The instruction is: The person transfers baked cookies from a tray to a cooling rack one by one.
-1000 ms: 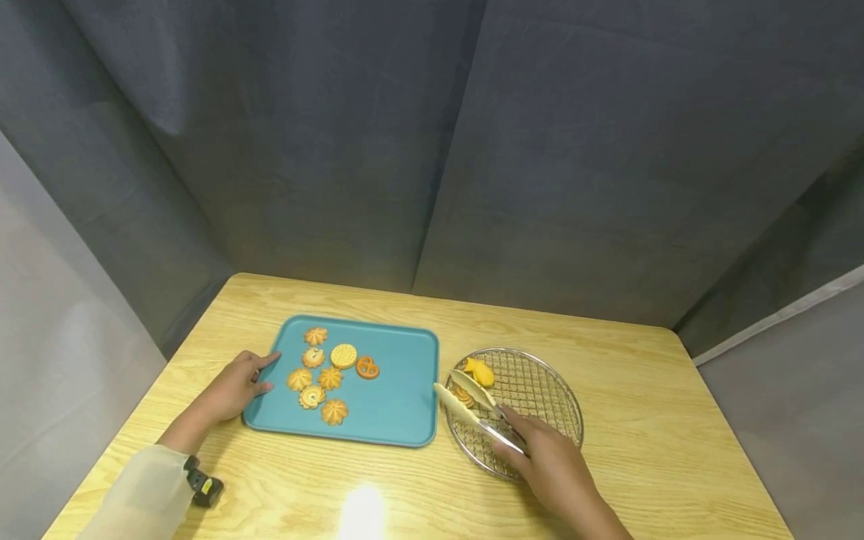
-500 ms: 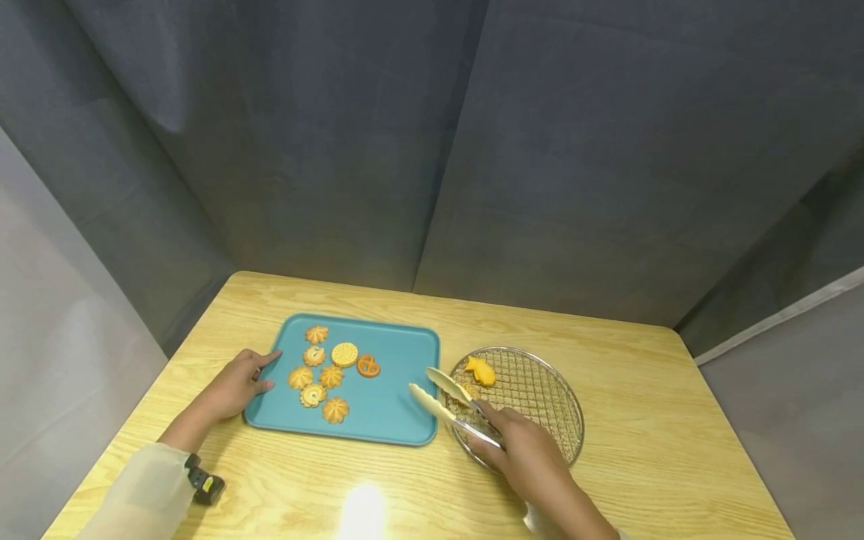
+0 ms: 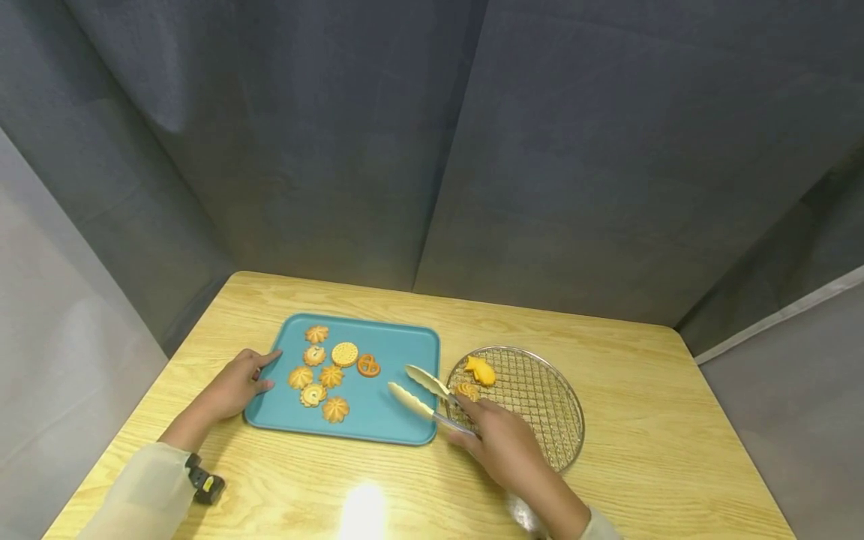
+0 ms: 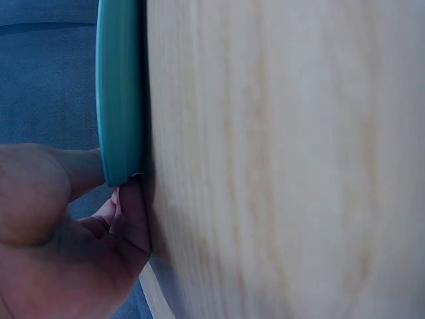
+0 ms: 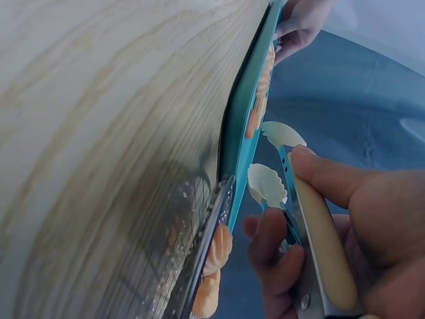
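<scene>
Seemingly partway: eight biscuits (image 3: 331,376) lay on the tray (image 3: 400,343), two on the rack (image 3: 536,401).
The right hand (image 3: 502,442) gripped parted, empty tongs (image 3: 413,403) over the tray; the left hand (image 3: 235,387) pinched the tray's edge.

The table (image 3: 675,450) carries a tray (image 3: 405,345) toward its left edge and a rack (image 3: 540,390) nearer its right edge.

a white glare (image 3: 363,511) marks the bright table (image 3: 641,435) before dim curtains (image 3: 324,150); wrist views look bluish, soft.
</scene>
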Demonstrator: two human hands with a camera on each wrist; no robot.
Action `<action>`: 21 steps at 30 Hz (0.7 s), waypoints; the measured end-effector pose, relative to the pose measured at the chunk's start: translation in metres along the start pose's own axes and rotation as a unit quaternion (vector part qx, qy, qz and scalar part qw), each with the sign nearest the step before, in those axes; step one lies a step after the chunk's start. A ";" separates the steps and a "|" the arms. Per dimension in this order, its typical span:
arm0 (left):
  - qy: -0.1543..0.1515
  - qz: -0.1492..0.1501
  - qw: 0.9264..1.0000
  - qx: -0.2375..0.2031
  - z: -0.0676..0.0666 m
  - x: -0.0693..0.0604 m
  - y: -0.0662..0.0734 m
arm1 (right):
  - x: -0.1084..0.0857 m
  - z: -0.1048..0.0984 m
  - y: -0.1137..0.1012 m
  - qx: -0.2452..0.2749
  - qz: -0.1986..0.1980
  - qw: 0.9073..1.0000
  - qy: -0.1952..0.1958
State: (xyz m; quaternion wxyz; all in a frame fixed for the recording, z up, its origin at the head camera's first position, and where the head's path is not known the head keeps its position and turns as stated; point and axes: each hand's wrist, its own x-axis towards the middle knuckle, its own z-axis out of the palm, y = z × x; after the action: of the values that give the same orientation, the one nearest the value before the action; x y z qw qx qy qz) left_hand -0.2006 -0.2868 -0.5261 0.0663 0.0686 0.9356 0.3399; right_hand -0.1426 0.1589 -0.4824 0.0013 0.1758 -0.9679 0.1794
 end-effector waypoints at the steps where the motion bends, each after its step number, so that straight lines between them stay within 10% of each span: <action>1: 0.000 -0.001 1.000 0.000 0.000 0.000 0.000 | 0.001 0.000 -0.001 0.001 0.000 1.000 -0.003; 21: 0.000 -0.012 1.000 -0.002 0.000 0.002 -0.001 | 0.021 0.009 -0.015 0.003 -0.022 0.999 -0.030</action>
State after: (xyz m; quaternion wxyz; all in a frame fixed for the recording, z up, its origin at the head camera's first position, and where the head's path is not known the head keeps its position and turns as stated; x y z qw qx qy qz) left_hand -0.2023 -0.2877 -0.5270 0.0705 0.0567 0.9356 0.3413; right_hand -0.1571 0.1357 -0.4844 -0.0239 0.2028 -0.9628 0.1771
